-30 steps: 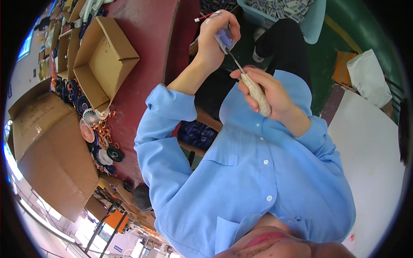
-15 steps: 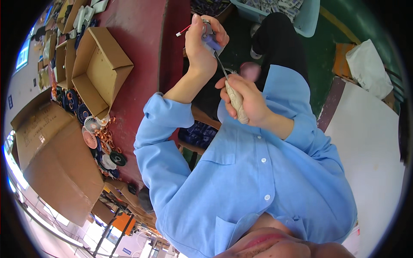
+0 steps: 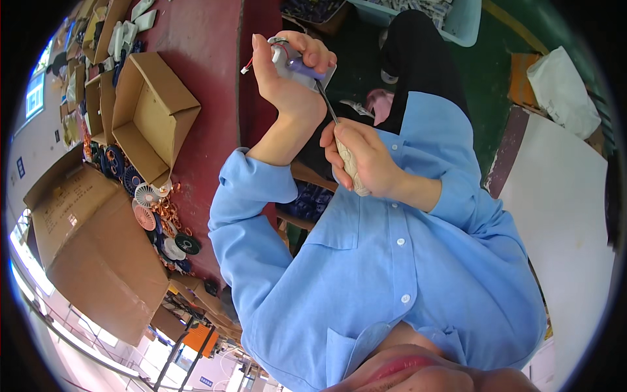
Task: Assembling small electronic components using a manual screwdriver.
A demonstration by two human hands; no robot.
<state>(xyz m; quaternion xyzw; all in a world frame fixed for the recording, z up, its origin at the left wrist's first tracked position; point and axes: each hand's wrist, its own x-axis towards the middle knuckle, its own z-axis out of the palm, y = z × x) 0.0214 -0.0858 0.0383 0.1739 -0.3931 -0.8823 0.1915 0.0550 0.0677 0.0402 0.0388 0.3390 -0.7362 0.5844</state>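
Observation:
My left hand [image 3: 284, 88] is closed around a small white plastic housing [image 3: 327, 78] with a purple cylindrical battery [image 3: 304, 68] in it. A thin red wire with a white plug [image 3: 244, 70] sticks out by the thumb. My right hand [image 3: 375, 160] grips a thin metal hand tool by its cream, wrapped-looking handle [image 3: 351, 171]. The tool's dark shaft [image 3: 328, 104] points up to the lower edge of the battery and housing. Its tip lies against or behind them, so its shape is hidden. Both hands are held in front of my chest, beside the table edge.
The dark red table [image 3: 196, 39] lies to the left. On it are an open cardboard box [image 3: 147, 111], several round fan grilles [image 3: 145, 195] and a large cardboard carton [image 3: 98, 228]. A light blue bin [image 3: 467, 29] of small parts stands on the floor ahead. A white bag [image 3: 562, 91] is at right.
My left hand has shifted left and slightly down with the housing, which is turned to show more white and purple. The tool and right hand followed slightly left and down, the shaft still at the battery.

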